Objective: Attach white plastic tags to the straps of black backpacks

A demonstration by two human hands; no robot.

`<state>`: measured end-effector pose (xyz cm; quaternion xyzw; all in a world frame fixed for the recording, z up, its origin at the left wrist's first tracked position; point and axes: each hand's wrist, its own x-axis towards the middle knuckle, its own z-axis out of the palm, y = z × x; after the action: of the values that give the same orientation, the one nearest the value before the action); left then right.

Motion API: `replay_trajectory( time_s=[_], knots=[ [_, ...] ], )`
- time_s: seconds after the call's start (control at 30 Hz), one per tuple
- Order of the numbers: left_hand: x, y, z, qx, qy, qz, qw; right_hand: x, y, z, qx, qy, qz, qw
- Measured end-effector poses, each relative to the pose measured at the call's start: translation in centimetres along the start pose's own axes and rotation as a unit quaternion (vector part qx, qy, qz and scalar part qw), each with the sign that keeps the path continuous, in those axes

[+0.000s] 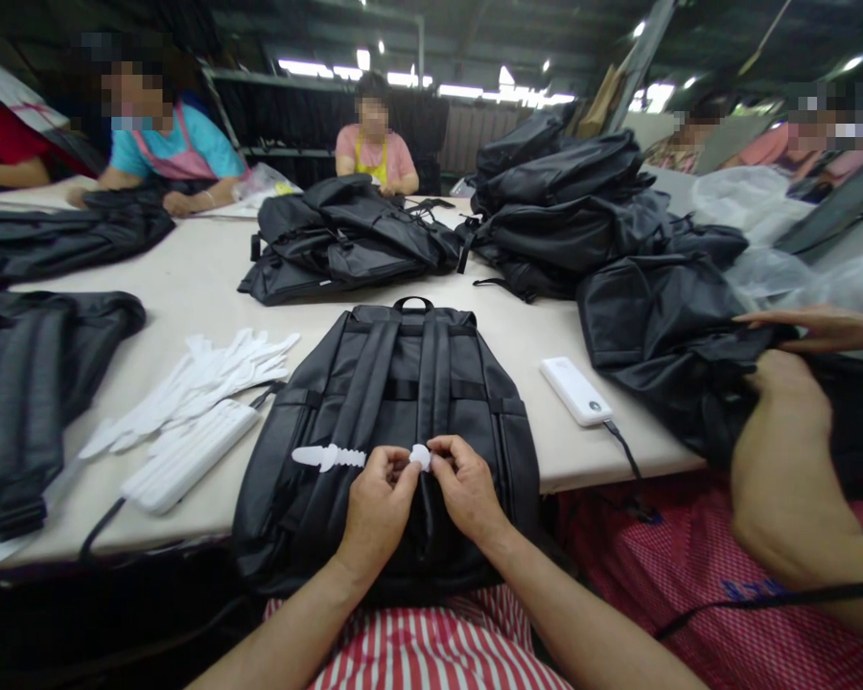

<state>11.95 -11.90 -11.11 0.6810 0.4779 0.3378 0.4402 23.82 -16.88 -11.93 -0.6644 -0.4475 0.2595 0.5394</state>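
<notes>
A black backpack [395,402] lies on the table in front of me, its shoulder straps facing up and its top loop pointing away. Across its lower half is a white notched strip [329,458] with a rounded end. My left hand [378,508] is closed in a pinch over the strip's right part. My right hand [467,489] pinches the edge of a small rounded white piece [420,456] between both sets of fingertips. Whether this piece and the strip are one is hidden behind my left fingers.
Left of the backpack lie a heap of white strips [201,383] and a white power strip [191,455]. A white power bank [575,391] with a cable sits right. Black bags [575,182] are piled behind. A co-worker's arm [791,450] reaches onto a bag at right; other people sit beyond.
</notes>
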Motion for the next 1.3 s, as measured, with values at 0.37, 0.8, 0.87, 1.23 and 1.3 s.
replay_trajectory(
  time_s=[0.37, 0.8, 0.87, 1.23, 1.3],
  knots=[
    [0.4, 0.3, 0.4, -0.068, -0.037, -0.083, 0.994, 0.2, 0.2, 0.1, 0.046, 0.005, 0.031, 0.998],
    [0.5, 0.6, 0.2, -0.014, -0.04, -0.001, 0.999, 0.7, -0.4, -0.4, 0.0, -0.019, 0.016, 1.0],
    [0.5, 0.7, 0.2, 0.008, -0.026, 0.04, 0.999, 0.8, -0.4, -0.3, 0.004, -0.017, 0.016, 1.0],
    [0.0, 0.6, -0.1, -0.056, -0.016, 0.024, 0.998, 0.2, -1.9, -0.8, -0.103, -0.007, -0.02, 0.994],
    [0.1, 0.8, -0.1, -0.108, -0.029, -0.046, 0.993, -0.1, -2.1, -0.8, -0.13, 0.004, -0.042, 0.991]
  ],
)
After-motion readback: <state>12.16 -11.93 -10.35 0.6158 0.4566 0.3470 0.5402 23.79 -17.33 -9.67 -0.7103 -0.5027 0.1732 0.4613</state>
